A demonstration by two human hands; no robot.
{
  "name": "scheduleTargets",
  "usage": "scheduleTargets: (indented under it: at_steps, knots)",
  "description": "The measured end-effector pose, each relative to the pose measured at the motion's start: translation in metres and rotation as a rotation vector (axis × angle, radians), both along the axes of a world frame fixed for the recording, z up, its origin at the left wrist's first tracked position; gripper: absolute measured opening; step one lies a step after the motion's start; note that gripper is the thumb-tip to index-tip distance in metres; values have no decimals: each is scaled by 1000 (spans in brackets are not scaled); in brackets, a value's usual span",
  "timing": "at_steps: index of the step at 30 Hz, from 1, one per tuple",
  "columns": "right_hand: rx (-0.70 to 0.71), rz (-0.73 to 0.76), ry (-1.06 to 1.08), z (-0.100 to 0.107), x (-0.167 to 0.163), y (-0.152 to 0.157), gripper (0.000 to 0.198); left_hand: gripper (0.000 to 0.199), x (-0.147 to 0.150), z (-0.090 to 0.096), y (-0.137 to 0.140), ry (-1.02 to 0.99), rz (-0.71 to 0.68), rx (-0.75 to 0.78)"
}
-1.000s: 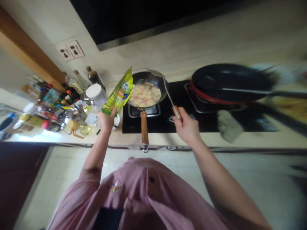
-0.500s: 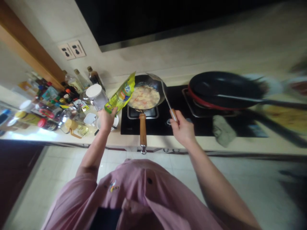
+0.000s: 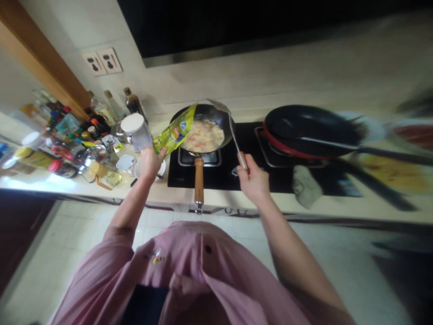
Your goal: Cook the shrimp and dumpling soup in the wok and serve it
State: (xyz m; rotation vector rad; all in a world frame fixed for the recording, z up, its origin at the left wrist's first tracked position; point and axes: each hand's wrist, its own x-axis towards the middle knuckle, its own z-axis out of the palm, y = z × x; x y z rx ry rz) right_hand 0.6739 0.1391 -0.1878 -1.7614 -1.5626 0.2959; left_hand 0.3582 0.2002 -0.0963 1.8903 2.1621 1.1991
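A green-yellow seasoning packet (image 3: 175,132) is gripped at its lower end by my left hand (image 3: 151,162). It tilts up to the right, its top over the left side of a dark wok (image 3: 227,124). Pale yellow food with reddish pieces (image 3: 204,136) fills the bottom of the wok, which sits on the left burner with its wooden handle (image 3: 199,183) toward me. My right hand (image 3: 253,179) is closed round the handle of a metal spatula (image 3: 234,131). The spatula's blade is raised at the wok's far right rim.
A black-and-red frying pan (image 3: 287,146) covers the right burner, a dark-handled utensil lying across it. A grey cloth (image 3: 306,186) lies at the stove's front edge. Bottles and jars (image 3: 64,168) crowd the left counter, beside a lidded jug (image 3: 135,131). A plate of yellow food (image 3: 389,174) stands right.
The view has shifted slightly to the right. Packet and spatula stay in my hands, the packet's top a little farther right over the wok.
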Motion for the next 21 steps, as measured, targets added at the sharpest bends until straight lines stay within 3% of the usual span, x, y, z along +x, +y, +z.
scheduleTargets:
  at_steps: [6, 9, 14, 18, 21]
  knots:
    - [104, -3, 15, -9, 0, 3, 65, 31, 0, 7, 3, 74, 59, 11]
    - [85, -6, 17, -9, 0, 4, 66, 30, 3, 10, 7, 100, 47, -30]
    - [72, 10, 52, -6, -2, 2, 65, 31, 7, 14, 13, 95, 62, 62]
    - [48, 21, 59, -8, -3, 1, 64, 28, 10, 16, 15, 83, 36, -5]
    - [61, 16, 72, -11, -3, 2, 66, 32, 12, 19, 14, 93, 29, 34]
